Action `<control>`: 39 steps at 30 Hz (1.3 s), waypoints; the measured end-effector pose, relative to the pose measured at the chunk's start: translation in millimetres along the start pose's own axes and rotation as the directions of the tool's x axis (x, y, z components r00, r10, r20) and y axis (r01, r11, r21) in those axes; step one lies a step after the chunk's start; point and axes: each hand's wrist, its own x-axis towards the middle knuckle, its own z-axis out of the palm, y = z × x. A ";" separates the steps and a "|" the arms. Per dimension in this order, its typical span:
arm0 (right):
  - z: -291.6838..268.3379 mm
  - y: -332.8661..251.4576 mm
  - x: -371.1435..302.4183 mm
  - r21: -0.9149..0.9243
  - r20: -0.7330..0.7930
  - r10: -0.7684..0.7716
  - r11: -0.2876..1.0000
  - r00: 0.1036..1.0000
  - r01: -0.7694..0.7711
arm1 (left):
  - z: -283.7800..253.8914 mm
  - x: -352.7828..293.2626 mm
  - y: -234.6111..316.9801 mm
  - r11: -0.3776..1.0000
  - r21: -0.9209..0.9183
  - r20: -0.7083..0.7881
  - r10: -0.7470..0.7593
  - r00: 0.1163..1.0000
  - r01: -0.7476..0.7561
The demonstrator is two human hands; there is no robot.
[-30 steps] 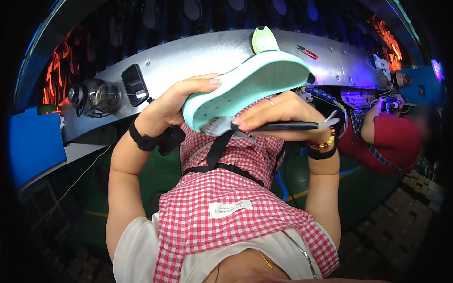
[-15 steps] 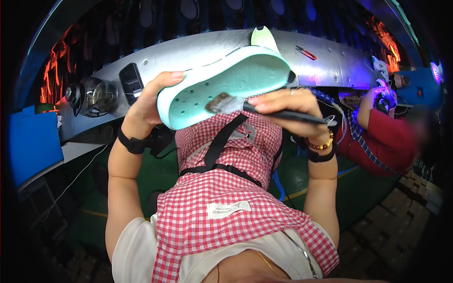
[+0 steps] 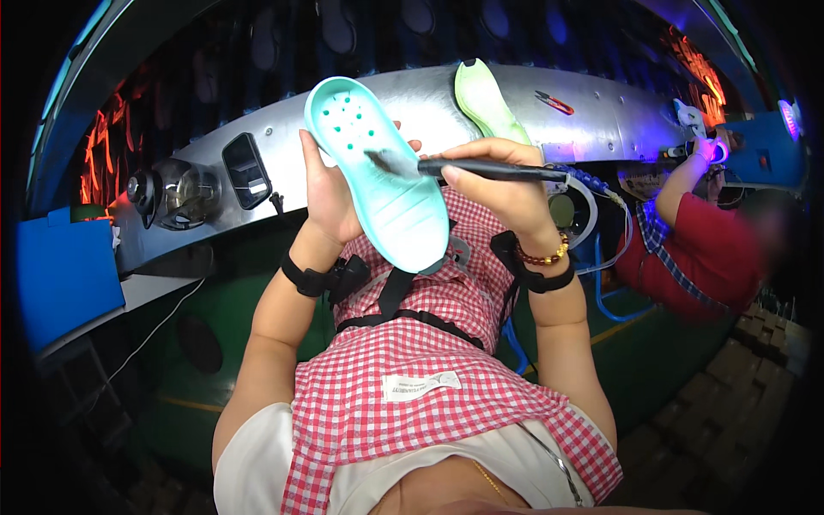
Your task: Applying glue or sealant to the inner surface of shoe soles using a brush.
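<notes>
Left hand (image 3: 330, 193): thumb along one edge, fingertips showing past the other, clasping the mint sole (image 3: 403, 227) between them. Sole: raised rim, holed end away from the body, plain end toward it; held up between bench and apron (image 3: 369, 356), inner face upward, presumably so the brush (image 3: 493, 169) can reach inside the rim.

Right hand (image 3: 515, 193): pinching the brush's black handle between thumb and fingers, handle nearly level, likely for fine control of the tip. Bristles (image 3: 390, 163): over the sole's middle, blurred; contact seems likely, pressure cannot be told.

Bench (image 3: 412, 103): bright metal, curved by the lens. On it, a green sole (image 3: 481, 99), beyond the right hand, seemingly laid within reach; red snips (image 3: 556, 103) to its right; at left, a black tray (image 3: 245, 170) and a clear jar (image 3: 193, 193), dark-capped, perhaps kept handy on that side.

Room: blue panel (image 3: 69, 266), far left; green floor (image 3: 245, 296); co-worker (image 3: 712, 249) in red, right, seated by the bench's end; orange glow (image 3: 99, 172) beyond.
</notes>
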 end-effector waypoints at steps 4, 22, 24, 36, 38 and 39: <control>17.6 -2.0 -11.2 -0.388 0.140 -0.236 0.880 0.962 0.273 | 6.5 1.1 3.4 0.987 0.131 -0.330 0.136 0.934 -0.097; 6.7 -36.4 -9.0 0.002 0.196 0.008 1.000 0.981 -0.009 | 21.6 5.1 21.3 0.910 0.228 -0.147 0.384 0.912 -0.347; 3.3 -30.9 -6.0 -0.167 0.298 -0.142 0.966 0.944 0.198 | 24.0 5.4 26.2 0.889 0.254 -0.147 0.425 0.893 -0.381; -9.6 -5.7 -11.6 0.282 0.410 -0.281 0.944 0.868 0.172 | 30.8 9.3 42.6 0.884 0.253 0.051 0.394 0.918 -0.393; -6.2 0.3 -10.4 0.420 0.288 -0.179 0.906 0.941 0.043 | 42.1 10.3 45.0 0.871 0.286 0.128 0.379 0.916 -0.400; -3.6 2.2 -10.6 0.437 0.219 -0.057 0.899 0.974 -0.046 | 49.1 9.8 43.8 0.869 0.286 0.128 0.383 0.915 -0.404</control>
